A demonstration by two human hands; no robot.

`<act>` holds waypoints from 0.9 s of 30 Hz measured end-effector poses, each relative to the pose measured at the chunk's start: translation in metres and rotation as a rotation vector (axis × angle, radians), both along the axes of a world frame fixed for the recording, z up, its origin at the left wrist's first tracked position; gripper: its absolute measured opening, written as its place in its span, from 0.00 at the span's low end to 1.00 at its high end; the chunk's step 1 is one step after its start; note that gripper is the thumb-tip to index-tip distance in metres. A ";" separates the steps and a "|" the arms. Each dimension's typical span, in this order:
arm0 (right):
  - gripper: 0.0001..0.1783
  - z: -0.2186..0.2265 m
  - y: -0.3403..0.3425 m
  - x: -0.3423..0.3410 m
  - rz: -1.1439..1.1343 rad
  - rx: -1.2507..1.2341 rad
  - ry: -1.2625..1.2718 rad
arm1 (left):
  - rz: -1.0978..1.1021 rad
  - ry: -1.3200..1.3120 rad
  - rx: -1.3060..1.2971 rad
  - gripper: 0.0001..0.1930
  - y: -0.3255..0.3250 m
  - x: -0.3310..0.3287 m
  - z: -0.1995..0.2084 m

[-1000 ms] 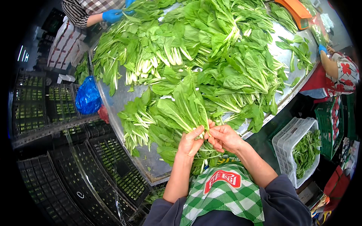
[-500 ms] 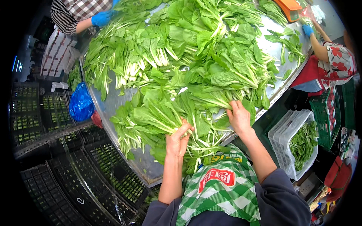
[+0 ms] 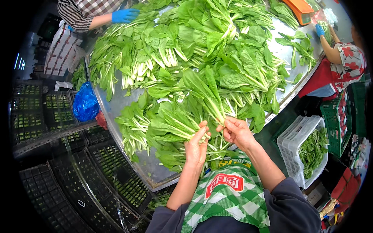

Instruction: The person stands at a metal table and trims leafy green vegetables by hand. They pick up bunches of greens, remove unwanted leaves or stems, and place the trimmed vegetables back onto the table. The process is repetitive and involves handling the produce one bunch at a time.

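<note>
My left hand (image 3: 197, 145) is closed round the pale stems of a bunch of leafy greens (image 3: 173, 121), whose leaves spread to the left. In my right hand (image 3: 235, 134) the thumb and fingers pinch the base of another leafy green plant (image 3: 208, 95), its leaves pointing away from me. Both hands are close together near the table's front edge, their stem ends almost side by side. A large heap of loose greens (image 3: 163, 54) covers much of the metal table (image 3: 110, 116) beyond them. Several cut stems lie beneath my hands, partly hidden.
At right stands a white plastic crate (image 3: 289, 143) holding greens, with a green crate (image 3: 336, 120) behind. Black crates (image 3: 66, 186) fill the lower left, beside a blue plastic bag (image 3: 85, 103). Co-workers' blue-gloved hands (image 3: 125, 16) reach over the table; an orange scale (image 3: 300, 11) sits far right.
My right hand has lifted a plant from the heap and brought it left, beside my left hand. The left hand moved slightly right with its bunch. The far-left co-worker's gloved hand shifted right.
</note>
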State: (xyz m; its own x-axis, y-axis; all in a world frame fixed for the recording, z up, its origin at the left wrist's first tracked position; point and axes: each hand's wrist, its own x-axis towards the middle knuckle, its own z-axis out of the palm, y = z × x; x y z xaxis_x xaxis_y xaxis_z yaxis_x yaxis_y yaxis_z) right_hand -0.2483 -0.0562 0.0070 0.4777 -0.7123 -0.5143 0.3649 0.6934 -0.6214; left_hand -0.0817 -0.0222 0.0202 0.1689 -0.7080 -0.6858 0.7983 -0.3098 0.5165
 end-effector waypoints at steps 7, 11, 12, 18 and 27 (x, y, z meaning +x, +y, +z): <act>0.10 0.010 0.010 0.035 -0.078 0.015 0.100 | 0.005 -0.149 0.028 0.15 -0.001 -0.006 -0.002; 0.07 0.001 0.018 0.049 -0.261 0.057 0.032 | 0.046 -0.213 0.076 0.12 0.000 -0.006 -0.004; 0.07 0.005 0.017 0.056 -0.310 0.060 0.011 | 0.046 -0.200 0.088 0.12 0.001 -0.004 -0.005; 0.09 0.011 0.003 0.066 -0.358 -0.022 -0.084 | 0.217 -0.155 0.113 0.13 0.003 0.009 0.007; 0.11 0.002 0.023 0.079 -0.141 -0.186 0.196 | 0.021 -0.114 0.002 0.15 0.004 0.019 -0.001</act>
State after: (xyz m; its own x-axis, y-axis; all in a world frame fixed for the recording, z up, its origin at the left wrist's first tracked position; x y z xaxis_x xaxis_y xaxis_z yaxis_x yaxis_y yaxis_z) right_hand -0.1695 -0.0336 0.0088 0.2716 -0.8551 -0.4416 0.3103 0.5122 -0.8009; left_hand -0.0630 -0.0185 0.0190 0.2610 -0.7019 -0.6627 0.7408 -0.2946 0.6037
